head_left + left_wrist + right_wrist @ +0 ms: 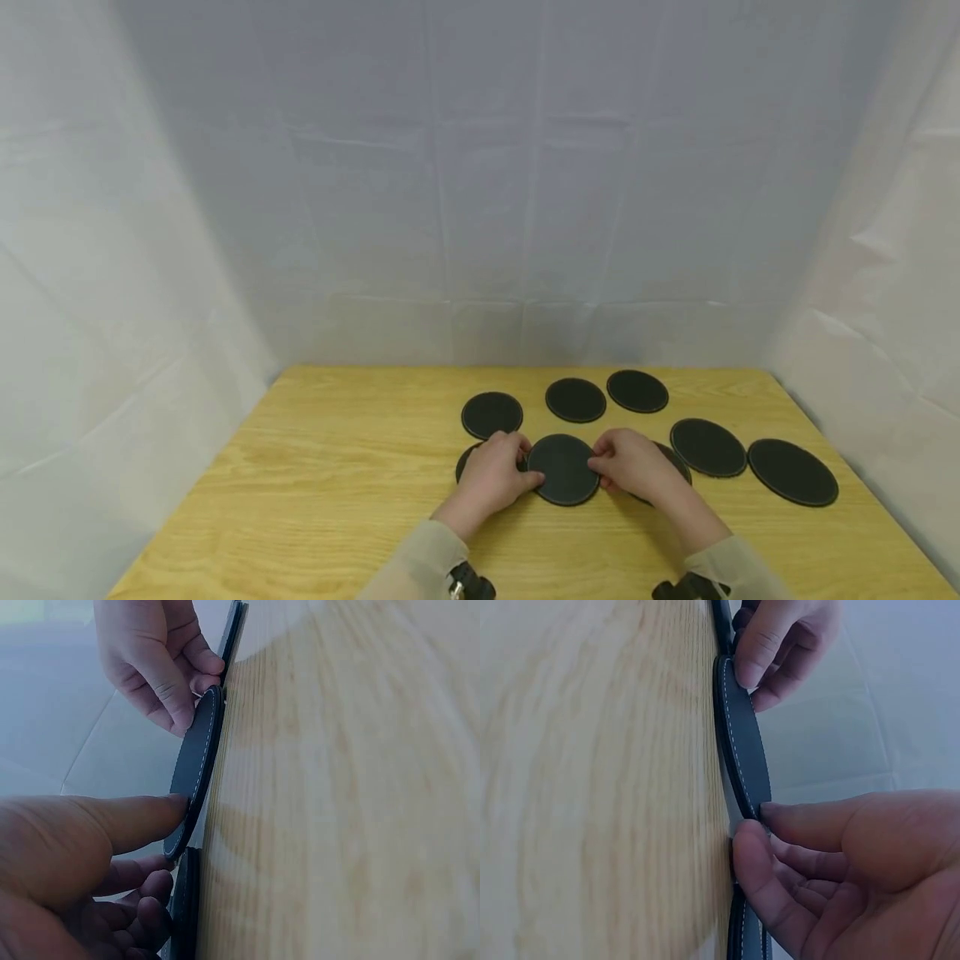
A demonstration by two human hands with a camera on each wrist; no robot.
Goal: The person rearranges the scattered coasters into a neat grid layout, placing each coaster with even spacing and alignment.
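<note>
together the left hand point(491, 477) and right hand point(633, 465) pinch one black coaster point(564, 468) at its nine and three o'clock edges. more coasters point(575, 400) lie on the wooden table point(330, 475) toward twelve o'clock.

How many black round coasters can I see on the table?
8: three in the back row, two at right, one held between both hands, one partly under each hand. More could be hidden beneath.

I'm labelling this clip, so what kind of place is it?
Probably a staged recording booth, not a home: a bare wooden table hemmed in by pale sheeting, with only black round coasters laid out.
</note>
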